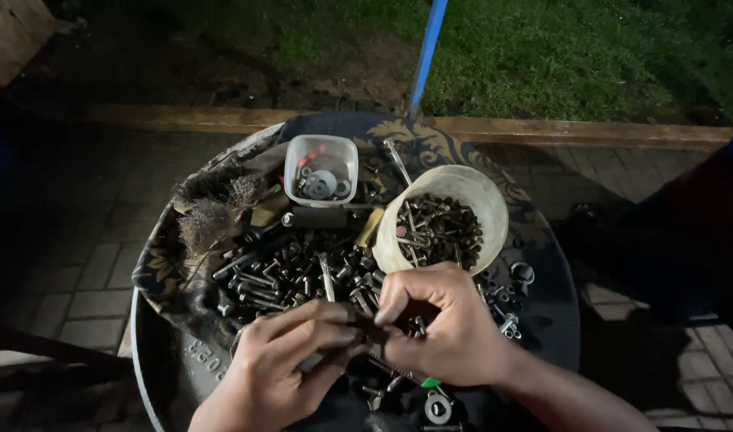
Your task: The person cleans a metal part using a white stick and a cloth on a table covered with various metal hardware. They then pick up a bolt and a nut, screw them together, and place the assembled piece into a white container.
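- Small dark metal part, bolt or nut, we can't tell which, sits pinched between both our hands, low centre, just above the round tray.
- Our left hand: fingers pressed together and stretched toward the right, thumb and forefinger tips closed on the part.
- Our right hand: fingers curled in tight, tips pinching the same part from the other side; knuckles touching the left fingertips.
- Right behind the hands we see a loose pile of bolts spread over a dark patterned cloth on the tray.
- Round cream tub, tilted, full of bolts, just beside our right hand on the far side.
- Clear square container with washers inside, at the far end of the pile.
- Wire brush at the tray's left edge.
- Loose nuts on the right; one washer near our right wrist.
- Blue pole, grass and brick paving beyond.
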